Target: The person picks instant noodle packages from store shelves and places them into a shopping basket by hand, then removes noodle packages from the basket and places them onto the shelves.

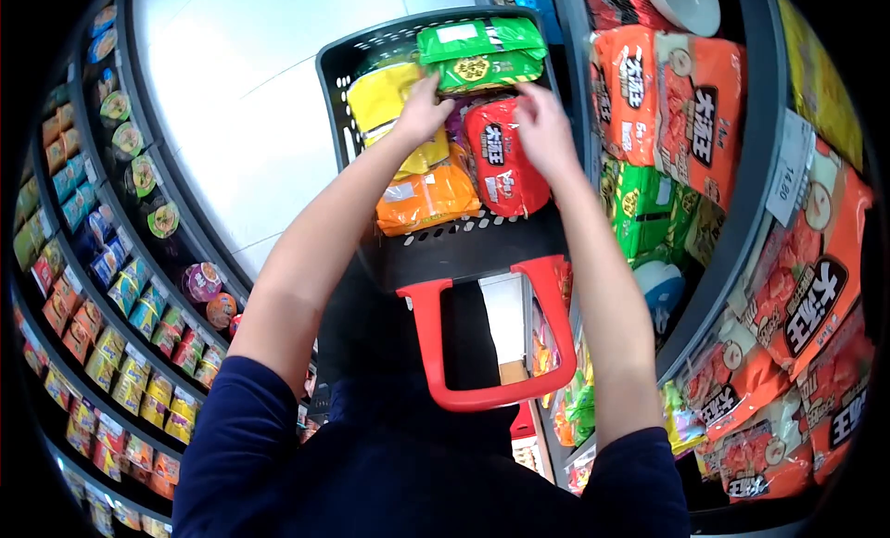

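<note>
A black shopping basket with a red handle holds several packs of instant noodles. At its far end lies a green noodle pack. My left hand reaches over the yellow packs, its fingertips at the green pack's near left edge and its thumb apart. My right hand is above the red noodle pack, with its thumb by that pack and a finger extended to the green pack's near right corner. An orange pack lies at the near left. Some fingers are hidden.
Shelves on the right hold large red noodle packs, green packs and a price tag. Curving shelves on the left carry cup noodles and small packets. A pale tiled floor lies between them.
</note>
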`<state>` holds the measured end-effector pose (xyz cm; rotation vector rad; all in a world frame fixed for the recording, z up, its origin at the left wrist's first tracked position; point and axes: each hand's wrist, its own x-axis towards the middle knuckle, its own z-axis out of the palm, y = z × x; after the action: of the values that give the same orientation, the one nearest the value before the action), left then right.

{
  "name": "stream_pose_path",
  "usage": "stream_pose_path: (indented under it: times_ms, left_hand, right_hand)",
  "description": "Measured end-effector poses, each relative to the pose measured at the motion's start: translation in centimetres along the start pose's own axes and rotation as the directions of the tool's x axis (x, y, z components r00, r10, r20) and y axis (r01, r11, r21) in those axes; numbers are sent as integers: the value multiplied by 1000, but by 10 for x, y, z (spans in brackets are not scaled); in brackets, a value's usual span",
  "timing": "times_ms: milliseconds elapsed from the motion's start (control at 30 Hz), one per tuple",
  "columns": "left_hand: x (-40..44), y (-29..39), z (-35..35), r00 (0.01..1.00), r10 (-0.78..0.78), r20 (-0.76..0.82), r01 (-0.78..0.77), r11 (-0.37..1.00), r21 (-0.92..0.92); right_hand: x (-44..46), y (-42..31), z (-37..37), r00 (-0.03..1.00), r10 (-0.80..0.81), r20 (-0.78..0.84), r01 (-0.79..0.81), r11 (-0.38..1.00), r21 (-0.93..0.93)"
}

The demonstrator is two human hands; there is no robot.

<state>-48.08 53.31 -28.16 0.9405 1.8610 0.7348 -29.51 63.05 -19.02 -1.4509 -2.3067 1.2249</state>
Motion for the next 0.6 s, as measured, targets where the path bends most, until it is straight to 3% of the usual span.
stream_pose_path:
  times_ms: [67,133,167,200,267,300,400,433,467,600]
  left_hand:
    - [-12,-13,0,994,99,-50,-98,995,16]
    - [-31,-30,0,992,124,-12,-124,978,-170]
    - [-50,-21,-6,996,70,48,-55,965,-257]
    - [-66,-25,-8,991,77,108,-58,983,-172]
    - [-107,-13,-16,951,-93,296,177,946,-271]
    - [-123,-17,-16,937,-102,335,173,967,-187]
    - [-174,-2,-14,900,-34,434,109,983,-150]
    - [-187,16,-14,860,-110,498,185,977,-103]
    - [-199,14,-9,835,-93,543,210,965,-158]
    - [-214,48,6,729,-7,685,77,994,-73]
  right_hand:
    - [-38,-27,-14,960,176,219,-201,975,96]
    - [-86,-27,-31,967,-50,249,43,998,35]
    - [-109,-41,-53,939,14,344,-29,999,39]
    - [-133,-48,-74,920,81,383,-77,997,-26]
    - [-185,-36,-99,955,162,249,-192,976,103]
    - [-211,-34,-111,947,278,160,-303,938,167]
    - [-302,-6,-118,759,648,-64,-516,658,548]
    - [-333,7,-115,714,695,-84,-547,629,553]
    - [-365,21,-109,669,737,-98,-574,596,561]
    - [-411,37,-102,434,881,-187,-556,425,715]
